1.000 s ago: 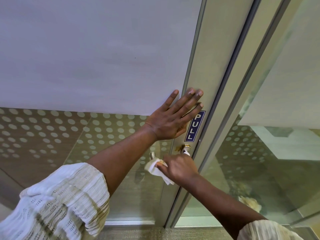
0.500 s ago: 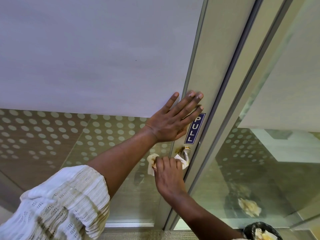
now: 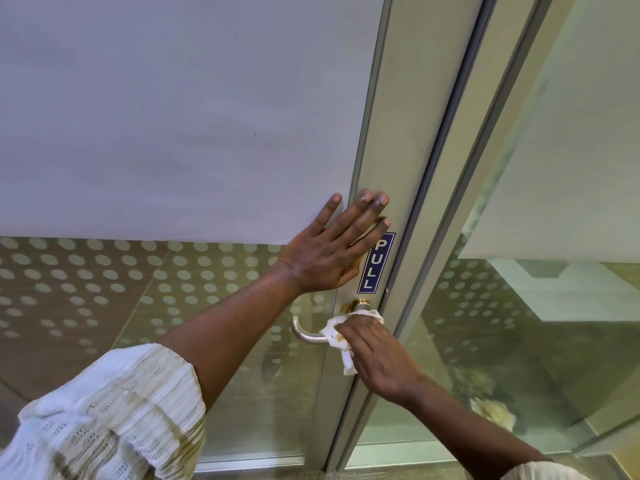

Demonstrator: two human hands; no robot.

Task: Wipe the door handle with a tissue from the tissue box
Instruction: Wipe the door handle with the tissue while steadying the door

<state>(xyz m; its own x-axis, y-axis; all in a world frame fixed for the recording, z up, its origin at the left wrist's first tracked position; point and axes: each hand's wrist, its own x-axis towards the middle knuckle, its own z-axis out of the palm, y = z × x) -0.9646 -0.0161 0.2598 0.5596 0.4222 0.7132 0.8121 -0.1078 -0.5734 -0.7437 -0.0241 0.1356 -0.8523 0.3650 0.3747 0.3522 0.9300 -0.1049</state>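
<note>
A silver lever door handle (image 3: 304,332) juts from the metal door stile (image 3: 384,133), its curved free end pointing left. A brownish smear marks the stile beside the handle's base (image 3: 360,304). My right hand (image 3: 377,358) grips a crumpled white tissue (image 3: 341,337) with yellow-brown stains and presses it around the handle's right part, close to the base. My left hand (image 3: 332,251) lies flat with fingers spread on the door just above the handle. No tissue box is in view.
A blue PULL sticker (image 3: 376,262) sits on the stile above the handle. The door's glass (image 3: 138,133) is frosted above and dotted below. A fixed glass panel (image 3: 519,323) stands to the right, with crumpled tissues (image 3: 493,412) on the floor behind it.
My right hand slid the tissue back to the right along the handle toward its base, uncovering the lever's curved left end. My left hand stayed flat on the door.
</note>
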